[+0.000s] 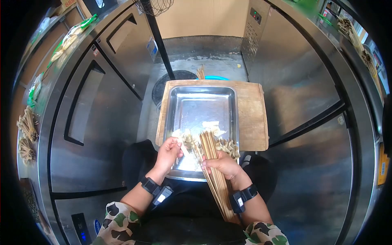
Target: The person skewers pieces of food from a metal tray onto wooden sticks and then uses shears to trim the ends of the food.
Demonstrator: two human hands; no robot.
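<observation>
My right hand [227,165] is wrapped around a thick bundle of bamboo skewers [209,147], whose lower ends run down toward my lap. A few skewers stand apart from the bundle on its left side. My left hand [167,155] pinches a pale, whitish strip of food [183,148] between thumb and fingers. Both hands are over the near end of a rectangular metal tray [234,106]. Inside lie loose whitish pieces [213,127], and folded pale pieces [228,148] are gathered beside the skewer tips, partly hidden by the bundle.
The tray rests on a wooden board [251,114]. Steel fridge cabinets stand left [92,122] and right [302,102]. Beyond the board are a black pole [161,41], more skewers [200,72] and a blue rim [216,77]. Skewer bundles [27,124] lie on the left counter.
</observation>
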